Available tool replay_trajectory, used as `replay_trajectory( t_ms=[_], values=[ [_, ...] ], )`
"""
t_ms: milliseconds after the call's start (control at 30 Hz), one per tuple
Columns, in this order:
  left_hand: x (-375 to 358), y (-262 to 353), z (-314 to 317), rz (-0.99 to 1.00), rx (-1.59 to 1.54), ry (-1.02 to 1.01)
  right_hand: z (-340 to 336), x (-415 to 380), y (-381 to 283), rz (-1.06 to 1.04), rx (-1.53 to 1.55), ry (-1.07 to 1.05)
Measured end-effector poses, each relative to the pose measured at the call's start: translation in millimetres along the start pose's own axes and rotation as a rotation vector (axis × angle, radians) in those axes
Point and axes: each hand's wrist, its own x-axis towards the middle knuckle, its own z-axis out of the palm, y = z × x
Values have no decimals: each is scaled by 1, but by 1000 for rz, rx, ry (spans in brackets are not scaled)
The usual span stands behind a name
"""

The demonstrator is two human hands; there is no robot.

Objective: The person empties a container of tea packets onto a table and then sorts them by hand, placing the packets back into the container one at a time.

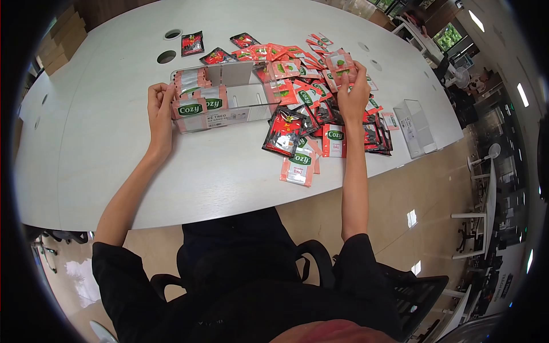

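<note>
My left hand (162,103) grips the left end of a clear plastic box (246,117), its fingers bent round the edge. Pink Cozy sachets (190,107) stand in the left part of that box; its right part shows bare plastic. My right hand (355,91) is closed on a pink sachet (339,62) at the right side of the pile, over other packets. Pink and red Cozy sachets (334,137) lie mixed with black-and-red packets (284,130) to the right of the box.
On the white table (114,171), a second clear box (414,128) sits near the right edge. Black-and-red packets (193,43) lie behind the first box, near two round cable holes. Cardboard boxes (63,43) stand at the far left. A person is in the background, upper right.
</note>
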Motion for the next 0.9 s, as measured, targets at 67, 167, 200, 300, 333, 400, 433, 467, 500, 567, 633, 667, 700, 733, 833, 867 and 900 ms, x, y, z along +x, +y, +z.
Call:
replay_trajectory(
  t_ms=[67,167,200,300,333,400,433,467,500,567,633,667,700,733,833,867,900],
  values=[
    [-1,1,2,-1,-1,14,-3,0,0,69,-12,-48],
    [1,-2,0,-18,-2,3,-7,0,-2,151,-61,-105],
    [1,-2,0,-11,-2,7,-8,-1,-2,162,-96,-117],
    [1,-2,0,0,9,14,-8,-1,3,152,-86,-44],
    [1,-2,1,6,15,18,-7,-1,5,157,-89,-45],
    [1,-3,0,1,19,14,-7,0,8,133,-67,45],
    [2,-3,-1,2,22,16,-9,1,8,138,-71,44],
    [2,-4,-1,-5,25,12,-11,2,9,92,-92,68],
    [3,-5,-2,2,20,16,-14,2,6,47,-112,89],
    [3,-7,-2,-6,25,18,-18,1,3,123,-89,105],
    [3,-5,0,24,24,42,-21,0,8,245,-198,81],
    [3,-6,-1,9,31,36,-17,-2,14,183,-229,154],
    [3,-6,-2,8,41,36,-17,-4,15,194,-235,146],
    [4,-7,-2,12,50,38,-18,-5,16,174,-283,120],
    [3,-5,-1,-4,63,50,-9,-6,26,83,-388,89],
    [4,-6,-3,-3,64,49,-4,-9,29,62,-344,-50],
    [6,-11,-6,-13,64,35,1,-11,30,39,-297,-188]
  ],
)
